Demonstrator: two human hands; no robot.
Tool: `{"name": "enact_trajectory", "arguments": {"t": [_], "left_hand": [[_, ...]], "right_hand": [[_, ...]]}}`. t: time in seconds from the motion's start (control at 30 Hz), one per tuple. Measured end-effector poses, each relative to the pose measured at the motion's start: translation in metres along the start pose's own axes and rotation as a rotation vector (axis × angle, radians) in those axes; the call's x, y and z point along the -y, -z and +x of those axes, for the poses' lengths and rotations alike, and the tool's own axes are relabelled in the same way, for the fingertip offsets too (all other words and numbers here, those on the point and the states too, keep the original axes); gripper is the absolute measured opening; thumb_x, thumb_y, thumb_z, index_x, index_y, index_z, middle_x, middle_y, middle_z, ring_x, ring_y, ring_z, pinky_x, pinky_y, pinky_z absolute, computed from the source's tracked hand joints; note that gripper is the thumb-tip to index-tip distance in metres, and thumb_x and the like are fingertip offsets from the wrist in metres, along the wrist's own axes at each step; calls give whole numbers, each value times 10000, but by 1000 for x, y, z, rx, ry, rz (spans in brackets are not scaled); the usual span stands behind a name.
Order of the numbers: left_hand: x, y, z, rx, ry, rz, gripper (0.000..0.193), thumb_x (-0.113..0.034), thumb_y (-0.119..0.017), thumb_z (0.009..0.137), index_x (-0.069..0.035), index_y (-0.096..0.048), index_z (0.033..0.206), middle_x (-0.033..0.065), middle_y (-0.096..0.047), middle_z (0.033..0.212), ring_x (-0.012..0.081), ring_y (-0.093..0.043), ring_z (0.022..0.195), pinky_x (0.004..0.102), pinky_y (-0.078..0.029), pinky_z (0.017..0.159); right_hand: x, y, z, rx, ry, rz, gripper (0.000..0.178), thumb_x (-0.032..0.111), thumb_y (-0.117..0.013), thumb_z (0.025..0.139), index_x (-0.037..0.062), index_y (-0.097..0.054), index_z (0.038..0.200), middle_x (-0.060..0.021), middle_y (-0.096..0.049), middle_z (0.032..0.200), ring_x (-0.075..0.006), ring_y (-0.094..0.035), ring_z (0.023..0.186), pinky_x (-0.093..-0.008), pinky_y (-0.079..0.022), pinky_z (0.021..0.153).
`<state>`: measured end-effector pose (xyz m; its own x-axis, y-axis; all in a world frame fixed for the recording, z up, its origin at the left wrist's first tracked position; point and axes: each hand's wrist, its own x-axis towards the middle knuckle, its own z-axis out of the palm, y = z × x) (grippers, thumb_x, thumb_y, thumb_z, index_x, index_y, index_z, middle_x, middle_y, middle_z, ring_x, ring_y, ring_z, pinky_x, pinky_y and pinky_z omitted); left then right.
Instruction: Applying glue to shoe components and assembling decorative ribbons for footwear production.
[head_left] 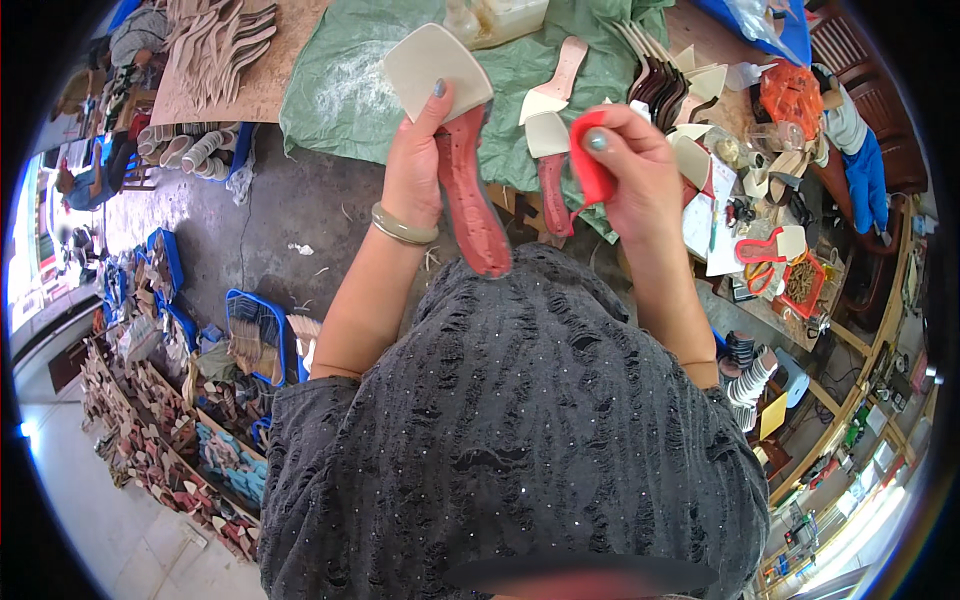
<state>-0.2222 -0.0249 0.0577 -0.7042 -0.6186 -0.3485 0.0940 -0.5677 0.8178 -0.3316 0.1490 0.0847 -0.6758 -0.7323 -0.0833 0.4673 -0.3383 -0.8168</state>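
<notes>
My left hand (415, 180) is closed around a shoe insole (468, 190), its thumb on the broad cream forepart. The insole's narrow reddish heel part points down toward my body. Level with it, on the right, my right hand (640, 175) pinches a bright red, thin, flexible piece (588, 165) between thumb and fingers. A narrow tail hangs from the lower end of that piece. The two hands are apart. Between them, at the table's near edge, lies another insole (552, 180) with a cream forepart and red heel part. Farther back is a pale pinkish insole (560, 80).
A green cloth (340, 75) covers the table, with a whitish tub (512, 22) at the back. Dark insoles (650, 75) stand stacked at right, near an orange bag (790, 98) and a red tray (803, 283). Blue crates (255, 335) stand left. A person (90, 175) sits far left.
</notes>
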Motion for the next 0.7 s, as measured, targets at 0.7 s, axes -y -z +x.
{"name": "enact_trajectory", "arguments": {"t": [0.7], "left_hand": [[233, 45, 48, 257, 591, 437, 446, -278, -711, 860, 14, -591, 1175, 68, -655, 1103, 140, -619, 974, 279, -487, 864]], "right_hand": [[-9, 180, -153, 67, -372, -371, 88, 46, -619, 889, -12, -632, 954, -60, -678, 814, -106, -646, 671, -224, -505, 593]]}}
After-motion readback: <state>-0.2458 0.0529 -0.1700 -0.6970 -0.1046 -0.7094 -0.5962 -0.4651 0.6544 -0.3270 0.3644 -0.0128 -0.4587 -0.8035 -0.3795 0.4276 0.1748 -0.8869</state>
